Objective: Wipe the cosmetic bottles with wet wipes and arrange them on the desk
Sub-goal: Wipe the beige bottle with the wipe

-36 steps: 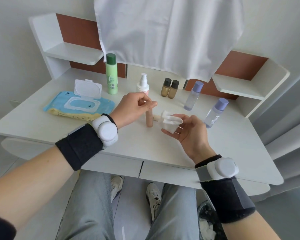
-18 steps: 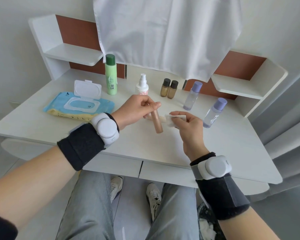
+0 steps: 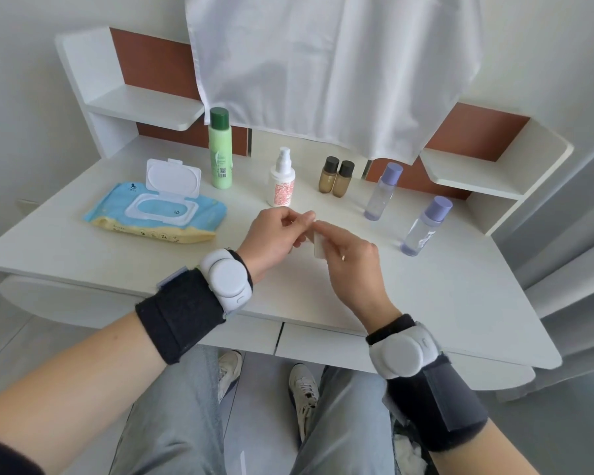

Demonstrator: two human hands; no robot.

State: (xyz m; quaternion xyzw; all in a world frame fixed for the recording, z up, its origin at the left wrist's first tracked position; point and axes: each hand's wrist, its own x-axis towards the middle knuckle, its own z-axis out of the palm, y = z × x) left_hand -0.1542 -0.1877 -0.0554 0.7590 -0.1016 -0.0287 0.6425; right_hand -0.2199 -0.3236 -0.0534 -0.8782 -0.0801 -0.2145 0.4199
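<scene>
A small folded white wet wipe [image 3: 319, 244] is pinched by the right hand [image 3: 352, 260] above the white desk [image 3: 426, 303]. The left hand [image 3: 271, 238] is curled just beside it. What is gripped there is hidden by the fingers and cannot be told.

Upright in a row across mid-frame: green bottle [image 3: 220, 150], white pump bottle [image 3: 282, 183], two touching brown vials [image 3: 343, 176], two clear purple-capped bottles [image 3: 382, 192]. A white wipe [image 3: 318, 244] is at centre.
</scene>
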